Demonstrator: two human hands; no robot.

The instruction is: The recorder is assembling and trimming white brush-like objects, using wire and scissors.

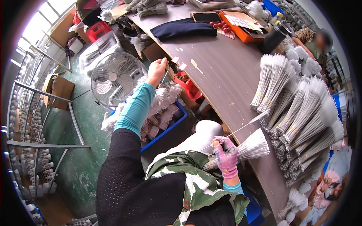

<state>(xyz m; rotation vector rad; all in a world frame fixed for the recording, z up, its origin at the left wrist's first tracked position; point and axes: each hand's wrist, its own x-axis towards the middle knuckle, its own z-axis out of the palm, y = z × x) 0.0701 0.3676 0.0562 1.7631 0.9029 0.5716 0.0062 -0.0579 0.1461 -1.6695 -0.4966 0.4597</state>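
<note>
My left hand [157, 69] reaches out to the left, its fingers pinched on a thin wire stem that slants down toward the blue bin [164, 132] of white-bristled brushes. The far end of this stem is lost among the brushes. Over my lap, my right hand [226, 153], in a stained pink glove, grips a wire-handled brush [243, 127] whose narrow white bristle end points up and right over the table. Just under the glove lies a bundle of wire-handled brushes [252, 147], partly hidden by the hand, with its bristles at the table's edge.
Banded brush bundles [294, 120] pile up on the right of the grey table [211, 71]. Toward its far side are a dark cloth [183, 29], an orange box [241, 30] and a black flask [275, 37]. A floor fan [113, 78] and metal racks [41, 145] stand left. Another person sits far right.
</note>
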